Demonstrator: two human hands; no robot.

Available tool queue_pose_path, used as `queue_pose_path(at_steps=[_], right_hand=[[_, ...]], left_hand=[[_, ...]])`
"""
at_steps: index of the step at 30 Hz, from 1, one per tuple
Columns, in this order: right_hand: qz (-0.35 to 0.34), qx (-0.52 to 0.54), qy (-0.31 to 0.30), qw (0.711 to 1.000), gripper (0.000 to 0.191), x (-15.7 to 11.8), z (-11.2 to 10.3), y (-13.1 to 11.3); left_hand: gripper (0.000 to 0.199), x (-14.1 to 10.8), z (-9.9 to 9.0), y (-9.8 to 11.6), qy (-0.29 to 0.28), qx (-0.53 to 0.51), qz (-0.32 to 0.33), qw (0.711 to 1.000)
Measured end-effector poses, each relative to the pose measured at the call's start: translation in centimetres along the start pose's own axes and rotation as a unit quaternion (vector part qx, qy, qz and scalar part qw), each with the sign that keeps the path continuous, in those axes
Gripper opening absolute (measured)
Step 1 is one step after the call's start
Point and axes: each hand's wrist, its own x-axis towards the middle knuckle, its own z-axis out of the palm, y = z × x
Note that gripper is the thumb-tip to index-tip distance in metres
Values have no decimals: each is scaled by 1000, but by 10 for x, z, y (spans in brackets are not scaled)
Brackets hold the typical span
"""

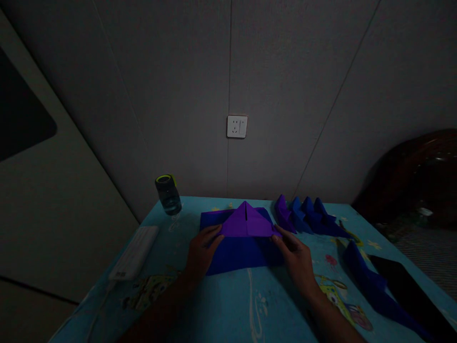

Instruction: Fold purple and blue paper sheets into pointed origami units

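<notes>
A purple sheet of paper (pixel 246 224), folded to a peak with a flat band along its lower edge, is held up between my two hands. My left hand (pixel 203 247) pinches its left corner, thumb in front. At the right corner, the thumb and fingers of my right hand (pixel 294 255) do the same. A dark slit runs down the middle of the peak where two flaps meet. Beneath lie flat dark blue sheets (pixel 243 257) on the table, partly hidden by the purple paper and my hands.
Folded paper boats, one purple (pixel 283 216) and several blue (pixel 316 216), stand at the back right. Another blue boat (pixel 371 281) lies beside a black flat object (pixel 410 290). A water bottle (pixel 168 195) and a white power strip (pixel 134 252) are on the left of the patterned tablecloth (pixel 228 305).
</notes>
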Motion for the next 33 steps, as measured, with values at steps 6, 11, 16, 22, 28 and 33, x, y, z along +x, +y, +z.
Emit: queue_pose_path(at_steps=[6,11,16,22,28,33], right_hand=[[-223,-105,12,969,21,-6,0,13],[-334,-133,-10,933,27,-19,11,10],[-391,-145,-65,907,40,-31,30,4],[-438,-212,-130,864,50,-34,33,1],[-433,-229,-158,857,43,-28,21,1],[-339,-225,-94,908,35,-19,11,2]], left_hand=[[17,-5,1,-1,-17,-7,25,1000],[19,-14,11,7,-26,-44,-23,998],[31,-29,29,20,-92,-208,-127,965],[45,-38,30,20,-113,-270,-178,940],[70,-25,27,17,-71,-335,-242,908],[86,-20,22,31,-93,-377,-272,881]])
